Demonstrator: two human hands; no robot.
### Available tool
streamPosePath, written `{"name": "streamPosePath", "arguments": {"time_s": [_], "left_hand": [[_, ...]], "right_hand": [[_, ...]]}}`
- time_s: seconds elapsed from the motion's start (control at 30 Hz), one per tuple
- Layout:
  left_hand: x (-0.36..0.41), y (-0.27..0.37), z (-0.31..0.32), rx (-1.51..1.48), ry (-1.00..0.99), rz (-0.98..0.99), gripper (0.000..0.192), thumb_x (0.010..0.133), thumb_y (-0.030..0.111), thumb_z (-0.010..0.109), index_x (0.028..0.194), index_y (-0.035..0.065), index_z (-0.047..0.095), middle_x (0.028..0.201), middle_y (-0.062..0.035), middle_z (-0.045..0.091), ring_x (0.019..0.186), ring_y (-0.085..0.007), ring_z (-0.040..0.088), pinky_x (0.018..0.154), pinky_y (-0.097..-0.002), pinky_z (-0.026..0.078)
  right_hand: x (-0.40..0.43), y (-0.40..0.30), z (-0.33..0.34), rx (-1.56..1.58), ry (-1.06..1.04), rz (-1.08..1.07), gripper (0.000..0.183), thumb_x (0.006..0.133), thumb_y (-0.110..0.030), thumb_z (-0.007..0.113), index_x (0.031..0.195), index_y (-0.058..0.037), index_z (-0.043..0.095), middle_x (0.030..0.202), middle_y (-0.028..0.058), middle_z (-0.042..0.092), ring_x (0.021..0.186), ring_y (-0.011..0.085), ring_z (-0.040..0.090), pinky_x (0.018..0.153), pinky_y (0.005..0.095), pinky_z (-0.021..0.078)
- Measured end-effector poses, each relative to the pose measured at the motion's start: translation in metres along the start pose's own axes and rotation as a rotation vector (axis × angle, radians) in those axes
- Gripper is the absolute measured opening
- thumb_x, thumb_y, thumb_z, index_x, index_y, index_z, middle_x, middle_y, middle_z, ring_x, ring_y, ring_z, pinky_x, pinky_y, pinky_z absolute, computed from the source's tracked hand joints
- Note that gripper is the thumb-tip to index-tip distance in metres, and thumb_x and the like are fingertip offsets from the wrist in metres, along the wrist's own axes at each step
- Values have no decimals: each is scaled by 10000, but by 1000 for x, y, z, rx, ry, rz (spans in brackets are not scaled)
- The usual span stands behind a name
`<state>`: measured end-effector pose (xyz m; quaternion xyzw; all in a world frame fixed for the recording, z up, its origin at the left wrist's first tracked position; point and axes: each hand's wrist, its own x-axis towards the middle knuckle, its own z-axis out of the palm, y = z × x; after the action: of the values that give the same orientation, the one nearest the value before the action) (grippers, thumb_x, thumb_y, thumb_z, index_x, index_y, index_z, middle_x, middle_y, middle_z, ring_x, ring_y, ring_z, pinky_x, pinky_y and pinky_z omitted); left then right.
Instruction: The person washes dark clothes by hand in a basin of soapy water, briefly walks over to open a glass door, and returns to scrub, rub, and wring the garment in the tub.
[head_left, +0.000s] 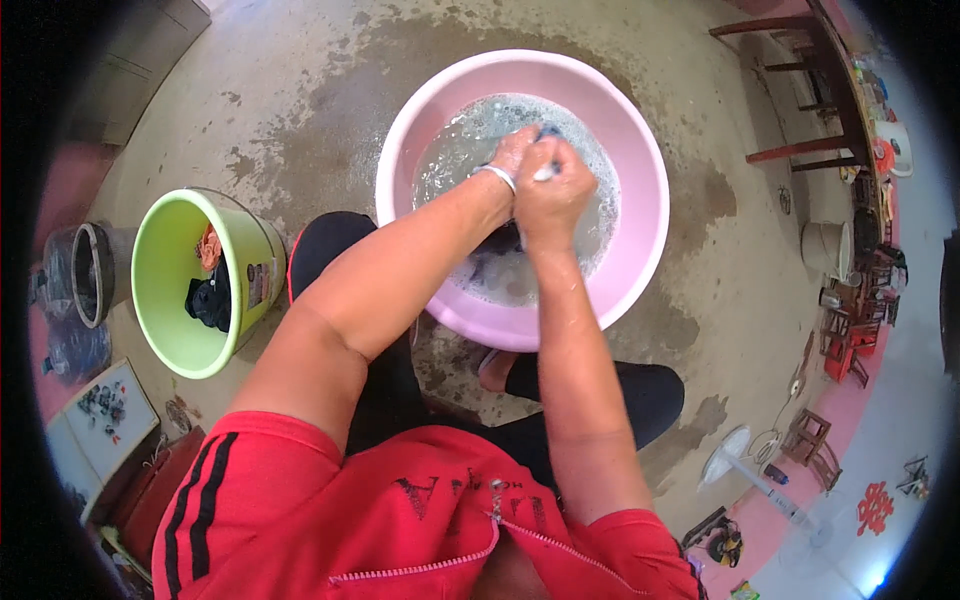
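Observation:
A large pink plastic basin (649, 187) stands on the floor before me, partly filled with cloudy, sudsy water (457, 169). My left hand (516, 152), with a pale bangle (498, 177) at its wrist, is pressed against my right hand (559, 180) over the water. Both fists are closed around a wet dark blue cloth (550, 132), which shows only in small parts between and beyond the fingers. White suds cling to the right hand. More dark cloth (491, 255) lies in the water below my wrists, partly hidden by the forearms.
Left of my knee, a lime-green bucket (142, 300) holds black cloth (210, 300) and an orange cloth (210, 247). Beyond it are a waste bin (90, 277) and large plastic bottles (75, 349). Wet patches (330, 112) mark the concrete floor. A wooden table (844, 97) and white bucket (823, 247) stand right.

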<state>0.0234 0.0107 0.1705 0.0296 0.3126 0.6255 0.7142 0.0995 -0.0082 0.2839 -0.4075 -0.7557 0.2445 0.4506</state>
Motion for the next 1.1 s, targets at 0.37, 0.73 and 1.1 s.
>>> {"name": "streamPosePath", "arguments": {"time_s": [0.37,0.73,1.1], "left_hand": [[-38,31,57,312,250,3,251,836,95,625,1014,-66,551,931,-177,616,787,-289,641,719,-396,551],[-13,-9,67,-133,306,-7,255,877,241,405,907,56,578,771,-119,581,714,-264,566,636,-380,477],[-57,22,95,199,153,-4,322,886,365,484,903,49,547,807,-91,564,756,-213,585,693,-391,490]], "right_hand": [[-17,161,-109,504,-482,898,450,828,-230,661,1155,50,529,1067,129,602,940,188,589,859,299,451],[3,16,-20,-360,-124,-183,180,782,-96,558,636,-3,609,601,160,584,594,230,613,553,335,479],[7,55,-33,-168,-113,187,305,860,-284,538,770,3,584,706,235,582,637,357,570,596,409,444]]}}
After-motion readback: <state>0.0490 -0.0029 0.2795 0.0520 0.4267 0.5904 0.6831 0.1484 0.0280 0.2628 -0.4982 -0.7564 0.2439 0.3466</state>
